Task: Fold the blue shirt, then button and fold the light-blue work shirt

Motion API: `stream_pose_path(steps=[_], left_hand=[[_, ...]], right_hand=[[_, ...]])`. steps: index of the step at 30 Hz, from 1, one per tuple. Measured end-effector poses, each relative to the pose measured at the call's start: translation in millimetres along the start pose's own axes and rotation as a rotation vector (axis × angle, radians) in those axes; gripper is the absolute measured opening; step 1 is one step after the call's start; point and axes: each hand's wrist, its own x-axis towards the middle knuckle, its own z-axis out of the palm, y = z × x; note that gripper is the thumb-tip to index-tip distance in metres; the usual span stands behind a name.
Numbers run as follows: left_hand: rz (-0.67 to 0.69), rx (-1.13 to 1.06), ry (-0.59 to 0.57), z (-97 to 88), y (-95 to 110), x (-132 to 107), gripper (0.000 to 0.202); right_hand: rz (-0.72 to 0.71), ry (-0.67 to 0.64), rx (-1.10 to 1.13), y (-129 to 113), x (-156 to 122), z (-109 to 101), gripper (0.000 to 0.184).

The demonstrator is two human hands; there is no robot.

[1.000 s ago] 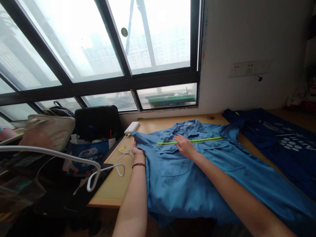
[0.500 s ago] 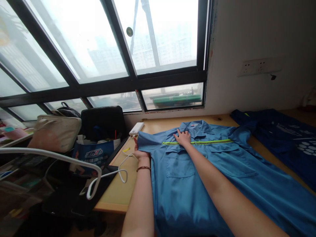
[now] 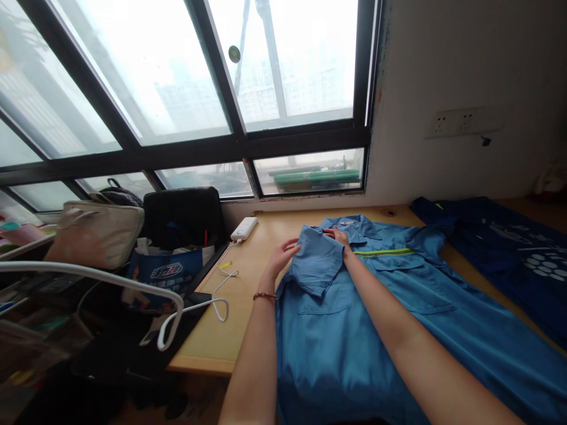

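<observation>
A light blue work shirt [image 3: 398, 313] with a yellow-green reflective stripe lies flat on the wooden table [image 3: 230, 319]. Its left short sleeve [image 3: 316, 262] is folded over onto the chest. My left hand [image 3: 283, 255], with a bead bracelet at the wrist, holds the sleeve's outer edge. My right hand [image 3: 339, 236] rests with its fingers on the shirt near the collar, beside the top of the folded sleeve.
A dark blue garment [image 3: 509, 254] lies on the table to the right. A white power bank [image 3: 243, 228] with a cable lies near the window. Bags [image 3: 181, 218] and a white hanger [image 3: 133, 283] crowd the left. The table's front edge is near me.
My left hand has lifted the left sleeve and folded it rightward onto the chest. My right hand shifted slightly toward the collar.
</observation>
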Motion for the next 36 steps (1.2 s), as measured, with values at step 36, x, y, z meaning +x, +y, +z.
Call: stream_pose_path(steps=[36], left_hand=[[0.127,0.855,0.062,77.4,-55.2,27.3,0.06]], right_hand=[[-0.092,0.08,-0.012,-62.4,-85.1,-291.2,0.045]])
